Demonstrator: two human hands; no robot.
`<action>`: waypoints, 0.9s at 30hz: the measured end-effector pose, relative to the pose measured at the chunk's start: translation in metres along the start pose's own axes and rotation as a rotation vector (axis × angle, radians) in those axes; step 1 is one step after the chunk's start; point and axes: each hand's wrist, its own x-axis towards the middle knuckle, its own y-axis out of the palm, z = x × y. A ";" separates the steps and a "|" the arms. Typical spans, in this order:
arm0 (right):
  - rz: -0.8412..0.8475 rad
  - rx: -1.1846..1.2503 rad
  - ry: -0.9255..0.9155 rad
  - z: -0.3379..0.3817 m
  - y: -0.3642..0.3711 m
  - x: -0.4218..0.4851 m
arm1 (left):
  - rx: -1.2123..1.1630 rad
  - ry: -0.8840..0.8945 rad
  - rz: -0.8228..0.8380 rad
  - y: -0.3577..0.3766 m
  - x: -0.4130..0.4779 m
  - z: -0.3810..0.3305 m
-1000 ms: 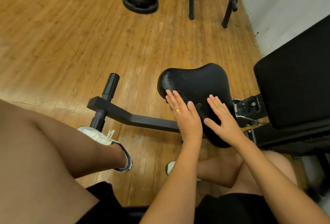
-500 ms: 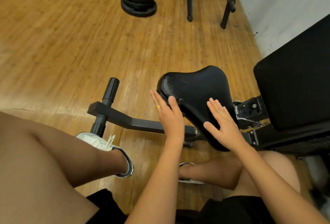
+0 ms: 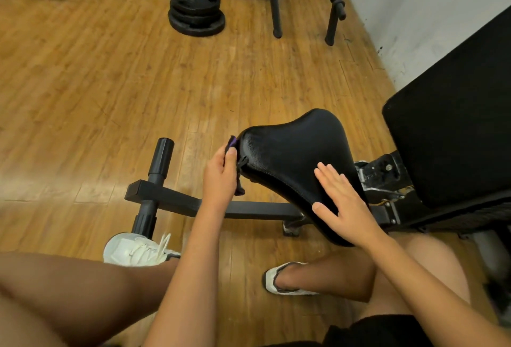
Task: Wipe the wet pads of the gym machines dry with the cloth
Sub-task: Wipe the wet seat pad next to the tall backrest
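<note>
Gripping purple cloth [image 3: 233, 142], left hand [image 3: 219, 174] meets pebbled saddle-shaped pad [image 3: 293, 150]; right hand [image 3: 343, 203] flat.

My left hand [image 3: 219, 174] has slid off the seat pad [image 3: 293, 158] top to its left edge, pressing the cloth [image 3: 233, 142] there

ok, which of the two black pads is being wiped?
The smaller saddle-shaped black seat pad; both hands touch it, the left hand with the cloth. The large flat black pad is untouched.

Left hand [image 3: 221, 175] curled closed, right hand [image 3: 343, 203] spread flat, palm down.
</note>
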 end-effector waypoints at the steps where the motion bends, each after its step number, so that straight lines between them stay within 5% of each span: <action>1: 0.001 -0.014 -0.001 0.000 0.000 0.001 | 0.018 -0.004 0.045 -0.004 0.010 -0.005; 10: 0.144 -0.103 -0.073 -0.008 -0.017 0.015 | 0.272 -0.090 0.574 -0.019 0.100 -0.032; 27: 0.082 -0.008 -0.115 -0.029 -0.015 0.066 | 0.351 -0.157 0.868 0.017 0.164 -0.026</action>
